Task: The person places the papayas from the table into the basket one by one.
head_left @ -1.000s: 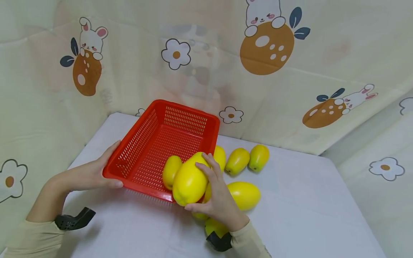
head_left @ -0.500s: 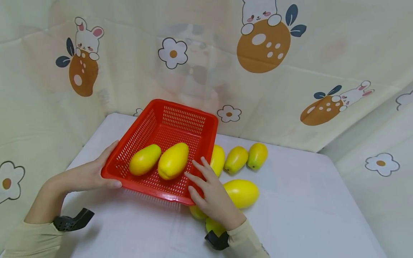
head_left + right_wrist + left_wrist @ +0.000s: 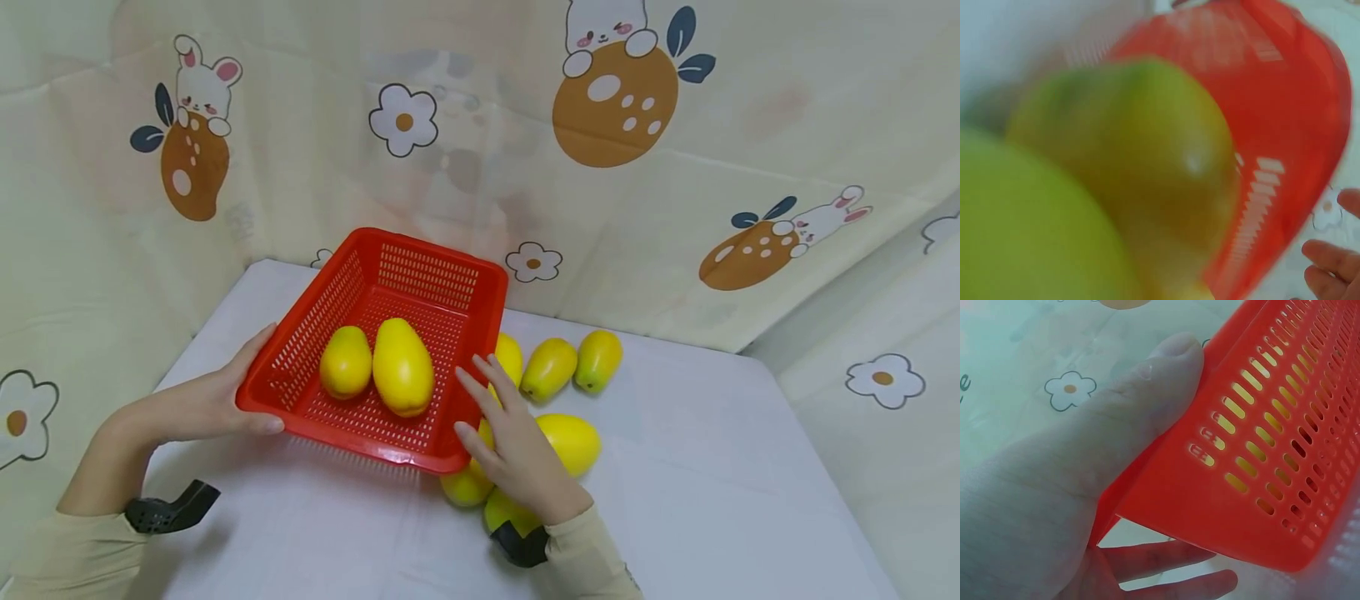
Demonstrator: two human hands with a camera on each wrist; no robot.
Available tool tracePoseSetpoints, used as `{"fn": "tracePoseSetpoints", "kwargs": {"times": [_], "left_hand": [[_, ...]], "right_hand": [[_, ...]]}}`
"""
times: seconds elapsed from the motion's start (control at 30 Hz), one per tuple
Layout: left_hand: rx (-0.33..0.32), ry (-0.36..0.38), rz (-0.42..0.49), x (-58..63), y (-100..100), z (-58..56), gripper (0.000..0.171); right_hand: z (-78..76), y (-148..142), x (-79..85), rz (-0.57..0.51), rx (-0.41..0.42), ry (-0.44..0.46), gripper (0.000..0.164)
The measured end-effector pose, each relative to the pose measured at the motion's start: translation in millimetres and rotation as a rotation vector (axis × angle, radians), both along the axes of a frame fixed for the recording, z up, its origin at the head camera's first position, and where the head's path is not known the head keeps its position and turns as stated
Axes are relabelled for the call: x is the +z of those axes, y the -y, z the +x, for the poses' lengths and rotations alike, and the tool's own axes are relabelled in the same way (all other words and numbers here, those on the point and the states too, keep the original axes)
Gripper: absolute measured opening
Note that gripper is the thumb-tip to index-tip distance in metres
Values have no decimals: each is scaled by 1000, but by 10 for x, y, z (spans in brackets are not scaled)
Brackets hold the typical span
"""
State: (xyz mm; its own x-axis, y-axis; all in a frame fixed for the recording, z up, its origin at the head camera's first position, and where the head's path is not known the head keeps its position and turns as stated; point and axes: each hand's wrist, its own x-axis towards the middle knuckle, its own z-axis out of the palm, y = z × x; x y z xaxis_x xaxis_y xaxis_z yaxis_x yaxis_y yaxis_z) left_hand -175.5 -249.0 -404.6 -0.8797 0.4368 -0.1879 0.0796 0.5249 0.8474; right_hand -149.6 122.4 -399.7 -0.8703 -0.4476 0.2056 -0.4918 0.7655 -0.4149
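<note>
My left hand [image 3: 217, 404] grips the near left corner of a red perforated plastic basket [image 3: 341, 435]. In the left wrist view its thumb [image 3: 1172, 375] lies along the rim and two fingers show below the corner. Inside the basket sit a smaller yellow mango-like fruit [image 3: 346, 364] and a larger one [image 3: 403, 371], side by side. At the basket's right side my right hand [image 3: 521, 446] is spread and holds nothing. Below and around it are several more fruits, partly hidden by the hand; a greenish-yellow one [image 3: 1160, 144] looms close in the right wrist view.
Two yellow-green fruits, one [image 3: 550, 370] beside another [image 3: 598, 361], lie toward the back of the white-covered table [image 3: 690, 467]. A larger yellow fruit [image 3: 573, 442] is right of my right hand. A printed curtain [image 3: 480, 150] hangs behind the table.
My right hand has released the large fruit into the basket and drawn back to the right side. Both fruits inside have rolled and settled together. The left hand keeps its hold.
</note>
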Motion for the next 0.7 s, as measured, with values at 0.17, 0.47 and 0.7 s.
{"fn": "tracePoseSetpoints", "kwargs": {"times": [0.17, 0.47, 0.7], "left_hand": [[1, 3, -20, 17, -7, -3, 112], [-2, 4, -31, 34, -1, -10, 111], [0, 7, -27, 32, -10, 0, 111]], "right_hand": [[-85, -225, 61, -35, -73, 0, 68], [-227, -565, 15, -20, -223, 35, 80], [-282, -611, -169, 77, -211, 94, 81]]}}
